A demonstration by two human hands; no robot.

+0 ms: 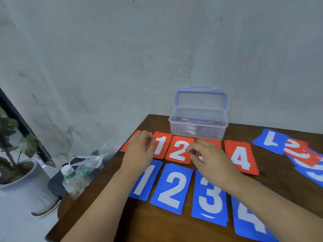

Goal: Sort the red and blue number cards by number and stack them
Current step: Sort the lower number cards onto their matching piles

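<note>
Two rows of number cards lie on the dark wooden table (174,229). The far row is red: a card (126,145) mostly hidden under my left hand (139,147), then red 1 (161,145), red 2 (178,151), a red card (215,143) covered by my right hand (209,159), and red 4 (242,158). The near row is blue 1 (145,182), blue 2 (172,187), blue 3 (208,199) and blue 4 (251,222). My left fingers are bent over the leftmost red card. My right thumb and fingers pinch the covered card's left edge.
A loose pile of cards lies at the right, with a blue 7 (270,140) and an overlapping red card (297,148). A clear plastic box (198,125) stands open behind the red row. Beside the table's left edge are a water bottle (71,180), a plastic bag (97,159) and a potted plant (15,154).
</note>
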